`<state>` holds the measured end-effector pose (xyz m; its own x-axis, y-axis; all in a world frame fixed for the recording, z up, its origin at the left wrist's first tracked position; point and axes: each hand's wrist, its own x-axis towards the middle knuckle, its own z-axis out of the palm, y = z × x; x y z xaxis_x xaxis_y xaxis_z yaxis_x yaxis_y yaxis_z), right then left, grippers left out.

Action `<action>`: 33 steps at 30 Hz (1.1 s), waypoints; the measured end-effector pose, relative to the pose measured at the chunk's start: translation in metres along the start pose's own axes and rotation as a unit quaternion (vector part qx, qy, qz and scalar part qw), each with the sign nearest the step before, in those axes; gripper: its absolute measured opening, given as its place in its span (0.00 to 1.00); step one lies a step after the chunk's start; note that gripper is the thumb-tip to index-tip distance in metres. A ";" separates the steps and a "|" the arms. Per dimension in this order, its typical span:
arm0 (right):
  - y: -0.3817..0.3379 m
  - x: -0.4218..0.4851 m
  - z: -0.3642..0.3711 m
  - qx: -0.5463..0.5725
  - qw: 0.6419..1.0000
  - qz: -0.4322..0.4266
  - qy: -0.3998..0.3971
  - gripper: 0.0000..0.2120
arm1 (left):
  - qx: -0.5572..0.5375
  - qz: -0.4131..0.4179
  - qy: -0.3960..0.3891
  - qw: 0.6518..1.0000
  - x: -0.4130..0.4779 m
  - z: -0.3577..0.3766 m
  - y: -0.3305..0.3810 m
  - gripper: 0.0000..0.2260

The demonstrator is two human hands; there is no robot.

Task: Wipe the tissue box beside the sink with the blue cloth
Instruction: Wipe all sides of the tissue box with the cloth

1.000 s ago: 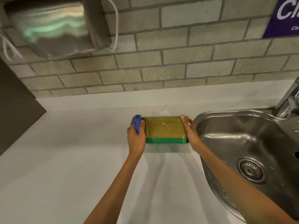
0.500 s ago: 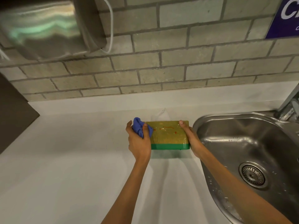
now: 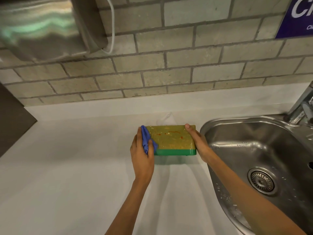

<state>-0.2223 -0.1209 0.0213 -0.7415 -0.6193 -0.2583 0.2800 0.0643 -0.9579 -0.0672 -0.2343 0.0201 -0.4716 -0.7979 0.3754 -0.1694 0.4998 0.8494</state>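
The tissue box lies on the white counter just left of the sink; its glossy top is yellow-green with red marks, its base is green, and a white tissue pokes up behind it. My left hand presses the bunched blue cloth against the box's left end. My right hand grips the box's right end, with the thumb on the top surface.
A steel sink with a drain lies to the right, with its tap at the back. On the brick wall hangs a steel dispenser at upper left and a purple sign at upper right. The white counter stretches left.
My left hand has slid the blue cloth from the box's far left corner down along its left end toward me. The right hand has kept its grip on the right end.
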 end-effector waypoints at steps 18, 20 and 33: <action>0.003 0.011 -0.005 0.012 1.000 0.011 0.008 0.28 | 0.148 0.092 -0.044 0.984 -0.001 0.011 0.001 0.26; 0.004 0.013 -0.005 0.012 1.000 0.011 0.016 0.28 | 0.167 0.081 -0.043 0.982 0.011 0.016 0.013 0.25; 0.002 0.011 -0.004 0.008 1.000 0.016 0.015 0.30 | 0.221 0.044 -0.027 0.974 0.011 0.025 0.025 0.29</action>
<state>-0.2324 -0.1243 0.0163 -0.7503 -0.5932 -0.2919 0.3133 0.0697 -0.9471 -0.0982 -0.2224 0.0360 -0.5437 -0.7328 0.4091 -0.4762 0.6708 0.5686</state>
